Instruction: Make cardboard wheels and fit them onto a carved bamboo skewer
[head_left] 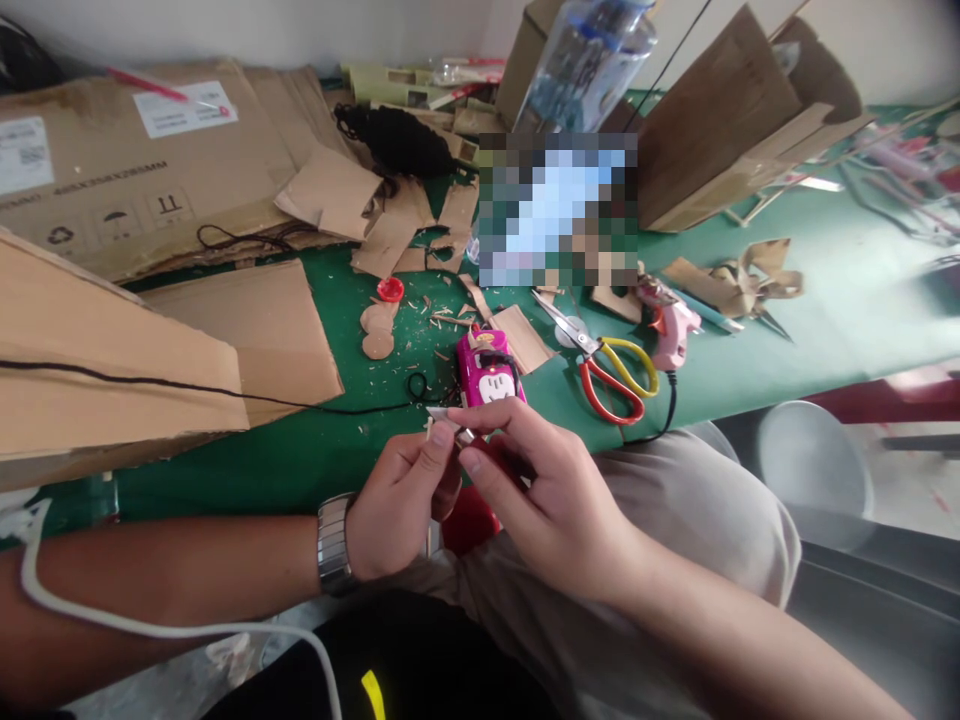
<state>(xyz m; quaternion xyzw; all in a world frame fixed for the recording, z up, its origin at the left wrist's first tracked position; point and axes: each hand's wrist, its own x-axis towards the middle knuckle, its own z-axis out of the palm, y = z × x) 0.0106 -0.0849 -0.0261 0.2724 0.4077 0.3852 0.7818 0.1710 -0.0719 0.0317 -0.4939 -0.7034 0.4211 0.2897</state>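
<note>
Near the table's front edge, my left hand [401,505] and my right hand [559,490] meet with their fingertips close together. From the fingers of my right hand juts a knife blade [439,412], its slanted tip pointing left; a short metal part shows behind it. My left thumb presses against a forefinger just below the blade, closed on something small and pale that is mostly hidden. Right beyond the fingers lies a pink power strip [491,370] with a black plug in it.
Scissors [607,370] and a pink glue gun [670,325] lie to the right. Cardboard scraps [394,235], round cardboard discs [377,335] and a red cap [390,290] are scattered beyond. A large carton [127,220] stands left, a water bottle [585,70] at the back.
</note>
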